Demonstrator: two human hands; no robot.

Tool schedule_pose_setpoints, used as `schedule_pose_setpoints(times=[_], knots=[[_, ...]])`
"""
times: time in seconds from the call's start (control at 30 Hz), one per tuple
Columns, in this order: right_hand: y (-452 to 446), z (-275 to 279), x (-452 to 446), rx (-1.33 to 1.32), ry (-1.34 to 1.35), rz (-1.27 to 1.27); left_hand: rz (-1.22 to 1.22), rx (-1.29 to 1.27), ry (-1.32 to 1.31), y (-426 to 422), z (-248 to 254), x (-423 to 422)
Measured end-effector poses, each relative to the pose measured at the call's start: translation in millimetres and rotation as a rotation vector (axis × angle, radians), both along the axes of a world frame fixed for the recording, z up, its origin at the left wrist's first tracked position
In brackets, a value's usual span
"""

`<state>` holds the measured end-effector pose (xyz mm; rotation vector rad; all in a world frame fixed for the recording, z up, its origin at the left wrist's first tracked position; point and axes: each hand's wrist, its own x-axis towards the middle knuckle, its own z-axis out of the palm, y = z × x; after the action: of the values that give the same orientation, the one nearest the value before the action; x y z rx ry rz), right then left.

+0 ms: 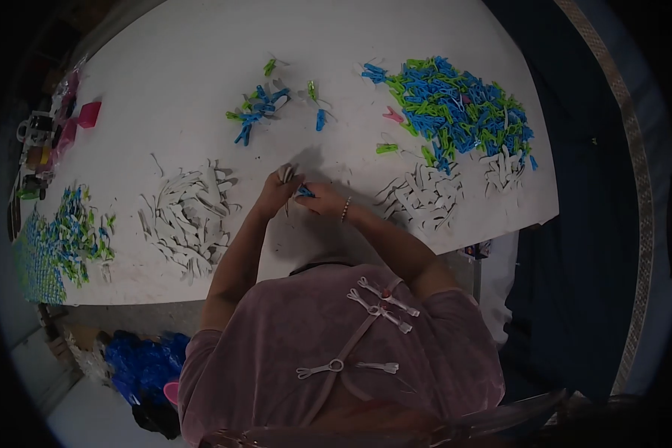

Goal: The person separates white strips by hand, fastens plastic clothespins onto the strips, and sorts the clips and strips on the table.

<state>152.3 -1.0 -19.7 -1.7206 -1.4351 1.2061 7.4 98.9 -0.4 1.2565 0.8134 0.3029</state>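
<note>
My left hand [280,193] is closed around a whitish strip [285,174] whose end sticks up above the fingers. Close beside it, my right hand [323,198] pinches a small blue clip [305,192]. The hands nearly touch, low over the white table [164,97]. Beyond them lies a loose group of blue and green clips [257,108] with pale strips attached to some. One more blue clip [321,119] lies just right of that group.
A large heap of blue and green clips [455,104] covers the back right. Pale strips form piles at right [425,196] and left [190,216]. More clips [67,235] crowd the far left. A pink box [89,114] stands near the left edge; blue bags [145,362] lie below.
</note>
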Motion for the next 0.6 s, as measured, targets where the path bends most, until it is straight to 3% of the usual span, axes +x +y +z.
schedule_pose_setpoints(times=[0.03, 0.07, 0.13, 0.23, 0.37, 0.43, 0.5, 0.57, 0.6], knots=[[2.2, 4.2, 9.0, -0.109, -0.070, 0.195, 0.090, 0.017, -0.026, 4.2, -1.4, -4.1], [-2.2, 10.2, 23.4, -0.031, -0.231, 0.162, 0.087, 0.018, -0.027, 10.3, -2.6, -8.8], [-9.3, 26.7, 65.2, 0.060, -0.534, 0.027, 0.661, -0.212, -0.218, 23.0, -3.9, -17.7], [-8.5, 45.4, 122.3, 0.090, -0.872, -0.238, 0.528, -0.221, -0.149, 32.5, 4.8, -28.8], [-2.7, 17.7, 147.4, -0.034, -0.928, -0.246, 0.487, -0.364, -0.141, 17.2, 6.2, -3.5], [2.0, 13.7, 126.0, 0.214, -0.668, -0.160, 0.355, -0.423, -0.170, 6.3, -0.4, 10.7], [8.6, 35.0, 78.6, -0.021, 0.101, -0.216, 0.286, -0.529, -0.176, -0.7, -6.2, 24.0], [12.6, 30.5, 45.8, -0.077, 0.477, -0.185, 0.199, -0.629, -0.187, -2.0, -4.1, 36.2], [16.4, 32.2, 51.1, -0.074, 0.471, -0.186, 0.269, -0.598, -0.100, -2.4, 0.9, 40.6]])
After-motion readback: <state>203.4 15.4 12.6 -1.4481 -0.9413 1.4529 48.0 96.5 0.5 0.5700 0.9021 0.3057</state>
